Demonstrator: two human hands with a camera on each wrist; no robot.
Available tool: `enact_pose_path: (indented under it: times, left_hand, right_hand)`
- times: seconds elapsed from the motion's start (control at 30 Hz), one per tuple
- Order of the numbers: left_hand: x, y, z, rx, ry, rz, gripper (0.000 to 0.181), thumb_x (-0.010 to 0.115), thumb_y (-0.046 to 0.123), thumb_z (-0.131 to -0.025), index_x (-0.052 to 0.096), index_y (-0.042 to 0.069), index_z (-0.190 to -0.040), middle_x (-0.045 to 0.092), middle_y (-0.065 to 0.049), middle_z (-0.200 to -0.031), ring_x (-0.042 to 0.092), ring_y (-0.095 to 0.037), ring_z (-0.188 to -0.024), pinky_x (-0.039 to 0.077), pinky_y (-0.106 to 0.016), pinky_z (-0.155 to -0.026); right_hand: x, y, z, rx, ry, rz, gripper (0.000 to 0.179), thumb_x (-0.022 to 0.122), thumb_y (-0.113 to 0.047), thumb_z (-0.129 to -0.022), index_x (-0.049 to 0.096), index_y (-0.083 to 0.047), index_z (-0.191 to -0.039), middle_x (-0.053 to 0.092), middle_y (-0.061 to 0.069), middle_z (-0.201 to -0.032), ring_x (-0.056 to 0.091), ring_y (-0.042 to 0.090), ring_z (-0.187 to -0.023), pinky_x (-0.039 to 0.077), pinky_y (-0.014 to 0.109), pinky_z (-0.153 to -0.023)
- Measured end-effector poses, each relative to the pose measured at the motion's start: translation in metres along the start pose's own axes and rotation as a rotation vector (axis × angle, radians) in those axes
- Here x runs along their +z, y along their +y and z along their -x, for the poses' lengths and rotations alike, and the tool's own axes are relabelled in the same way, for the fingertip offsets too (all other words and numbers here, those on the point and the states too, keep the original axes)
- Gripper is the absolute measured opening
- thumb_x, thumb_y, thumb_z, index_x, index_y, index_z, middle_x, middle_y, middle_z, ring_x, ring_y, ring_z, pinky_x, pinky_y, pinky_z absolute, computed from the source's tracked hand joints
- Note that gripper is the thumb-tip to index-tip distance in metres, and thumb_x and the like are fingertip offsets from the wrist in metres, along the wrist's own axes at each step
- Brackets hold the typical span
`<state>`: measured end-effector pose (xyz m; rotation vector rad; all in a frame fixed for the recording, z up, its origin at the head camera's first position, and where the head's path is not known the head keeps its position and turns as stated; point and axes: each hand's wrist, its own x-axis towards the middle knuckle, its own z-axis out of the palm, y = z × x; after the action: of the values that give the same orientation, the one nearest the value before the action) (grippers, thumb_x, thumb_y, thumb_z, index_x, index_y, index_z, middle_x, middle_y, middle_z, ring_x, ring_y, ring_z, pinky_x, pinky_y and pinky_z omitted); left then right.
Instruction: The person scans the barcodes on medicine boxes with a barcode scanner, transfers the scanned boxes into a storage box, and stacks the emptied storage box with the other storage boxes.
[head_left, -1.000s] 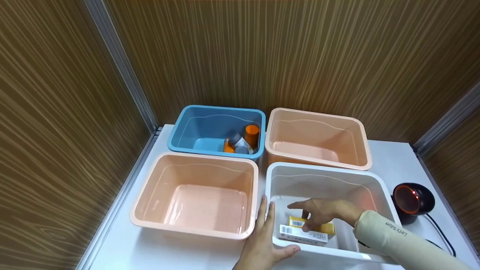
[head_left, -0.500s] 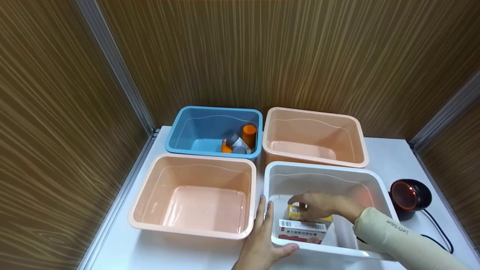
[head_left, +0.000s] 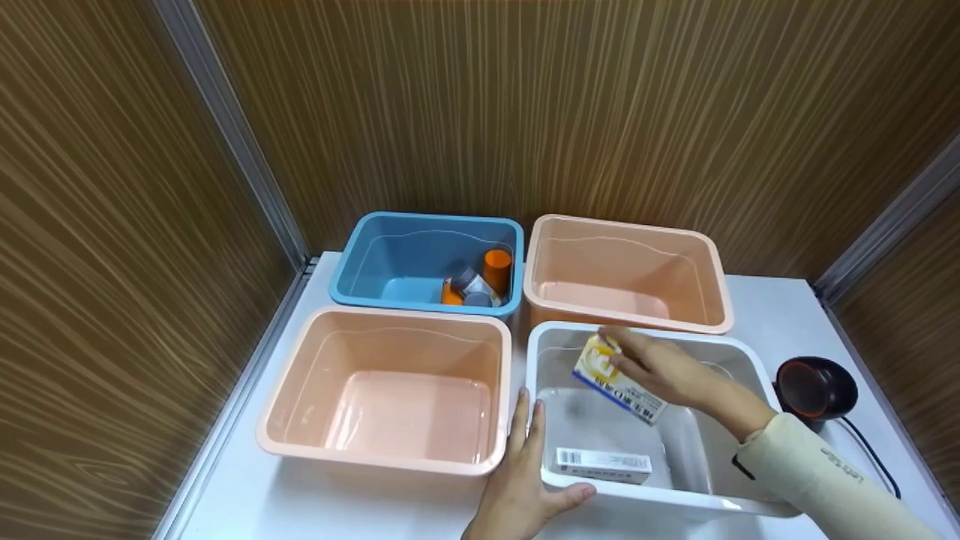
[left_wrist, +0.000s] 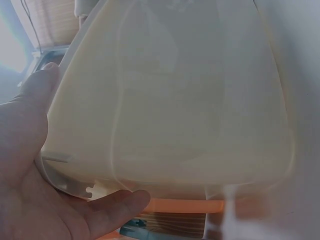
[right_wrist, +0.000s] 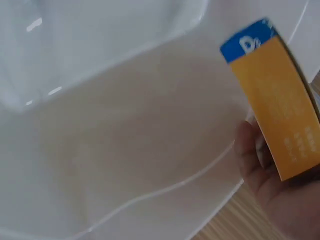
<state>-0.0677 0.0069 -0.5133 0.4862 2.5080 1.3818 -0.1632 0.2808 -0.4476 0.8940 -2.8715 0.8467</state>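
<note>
My right hand (head_left: 660, 367) holds a yellow and white medicine box (head_left: 604, 367) with a blue edge, tilted, above the white bin (head_left: 637, 328). In the right wrist view the box's orange side (right_wrist: 280, 100) and blue end face the camera, with fingers behind it. A white medicine box (head_left: 604, 463) lies on the bin's floor near its front wall. My left hand (head_left: 517, 480) rests at the bin's front left corner, fingers stretched along the left side and thumb along the front. In the left wrist view, thumb and fingers spread beside the bin's translucent wall (left_wrist: 175, 100).
A peach bin (head_left: 409, 466) stands left of the white one, another peach bin (head_left: 630, 225) behind it. The blue bin (head_left: 442, 217) at the back left holds several bottles (head_left: 496, 266). A black device with a cable (head_left: 825, 386) sits to the right.
My right hand has lifted the yellow box off the bin floor and raised it toward the back rim. The white box tipped up, then lay down again. My left hand stays put.
</note>
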Motion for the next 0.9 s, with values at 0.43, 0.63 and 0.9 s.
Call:
enact_pose_path:
  times: [0.43, 0.63, 0.9]
  left_hand:
    - [0.002, -0.002, 0.002, 0.053, 0.045, -0.023, 0.125, 0.072, 0.076, -0.070, 0.017, 0.012, -0.163, -0.006, 0.005, -0.169, 0.005, -0.030, -0.153, 0.027, -0.047, -0.117]
    - [0.002, -0.001, 0.002, 0.028, 0.029, 0.001, 0.126, 0.075, 0.075, -0.069, 0.018, 0.012, -0.163, -0.005, 0.004, -0.170, 0.004, -0.030, -0.153, 0.023, -0.050, -0.118]
    - [0.000, 0.000, 0.001, 0.015, 0.023, -0.003, 0.126, 0.076, 0.074, -0.068, 0.019, 0.013, -0.163, -0.006, 0.005, -0.169, 0.000, -0.030, -0.153, 0.019, -0.050, -0.119]
  right_hand:
    - [-0.049, 0.005, -0.008, 0.180, 0.296, 0.203, 0.019, 0.066, -0.018, -0.100, 0.059, -0.007, -0.114, 0.066, 0.010, -0.098, 0.057, 0.022, -0.076, 0.047, 0.039, -0.064]
    - [-0.051, 0.013, -0.012, 0.264, 0.317, 0.250, 0.023, 0.066, -0.024, -0.100, 0.058, -0.007, -0.112, 0.065, 0.014, -0.105, 0.058, 0.029, -0.084, 0.051, 0.048, -0.071]
    - [-0.056, 0.012, 0.005, 0.342, 0.198, 0.171, 0.043, 0.063, -0.031, -0.101, 0.057, -0.014, -0.140, 0.062, 0.021, -0.123, 0.060, 0.038, -0.102, 0.053, 0.060, -0.084]
